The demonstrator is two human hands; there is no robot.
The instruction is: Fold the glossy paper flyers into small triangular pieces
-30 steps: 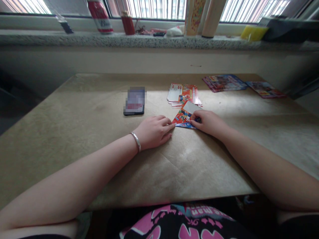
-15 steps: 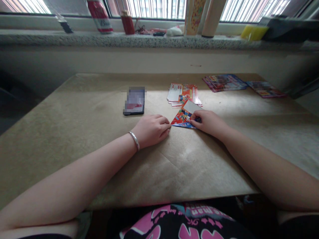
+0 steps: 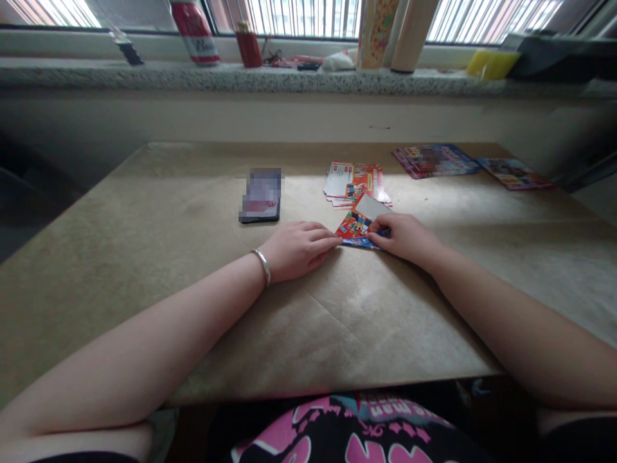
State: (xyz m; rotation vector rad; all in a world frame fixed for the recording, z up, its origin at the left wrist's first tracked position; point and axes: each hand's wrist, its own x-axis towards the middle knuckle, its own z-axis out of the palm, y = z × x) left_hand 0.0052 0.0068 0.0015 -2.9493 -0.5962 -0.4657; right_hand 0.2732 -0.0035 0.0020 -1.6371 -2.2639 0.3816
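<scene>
A folded card (image 3: pixel 357 220) is being worked on the table (image 3: pixel 144 225), and the step in hand is judged to be the setting of a crease along its near edge, where a blue strip is turned up against the red, printed face. The card is placed just in front of the stack of orange and white cards (image 3: pixel 359 179). Its right side is pinched between the thumb and curled forefinger of the right hand (image 3: pixel 398 231). Its left corner is touched by the outstretched fingertips of the left hand (image 3: pixel 303 251); whether anything is gripped there cannot be told, since the thumb is hidden. For the next move, a steady hold on the right and even pressure along the fold seem to be called for, so that the edges are not skewed.

The tabletop is covered in a creased, tan material, and a band of light is thrown across its far part. A phone (image 3: pixel 261 198) (its screen blurred out) is set left of the stack. More glossy cards (image 3: pixel 436 161) are piled at the far right. Beyond, a speckled windowsill (image 3: pixel 289 78) is lined with a red can (image 3: pixel 195 32) and other small items, below a barred window (image 3: pixel 303 18).
</scene>
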